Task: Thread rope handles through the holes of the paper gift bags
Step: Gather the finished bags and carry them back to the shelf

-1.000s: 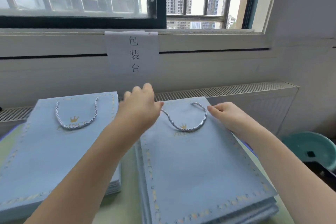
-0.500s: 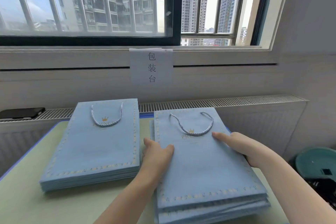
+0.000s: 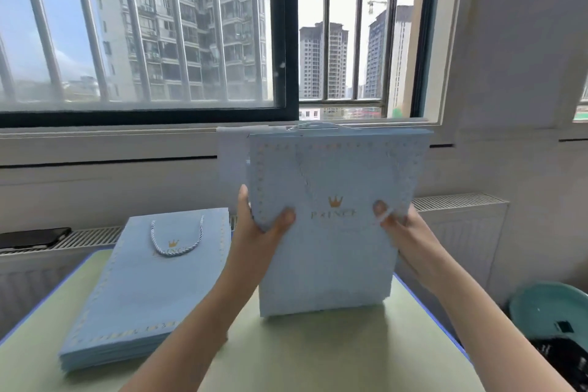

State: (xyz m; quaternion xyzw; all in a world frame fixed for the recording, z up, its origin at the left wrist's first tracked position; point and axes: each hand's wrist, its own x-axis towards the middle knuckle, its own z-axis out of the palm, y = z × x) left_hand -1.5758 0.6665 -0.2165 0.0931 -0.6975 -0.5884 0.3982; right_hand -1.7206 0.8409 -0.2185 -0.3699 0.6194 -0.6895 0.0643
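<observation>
A stack of light blue paper gift bags (image 3: 331, 251) with a gold crown print stands upright on its lower edge on the table. My left hand (image 3: 257, 229) grips its left side, thumb on the front. My right hand (image 3: 404, 232) grips its right side, thumb on the front too. A rope handle (image 3: 315, 126) shows at the top of the upright stack. A second stack of the same bags (image 3: 133, 296) lies flat at the left, its top bag carrying a white-blue rope handle (image 3: 176, 240).
The pale green table (image 3: 302, 347) has a blue edge. A radiator cover (image 3: 458, 200) and window sill run behind it. A dark phone (image 3: 35, 237) lies on the radiator at the left. A teal basin (image 3: 550, 312) sits low at the right.
Both hands moved from the top of the flat right stack to its sides and tipped it up, so it now stands on edge. The left stack stayed put.
</observation>
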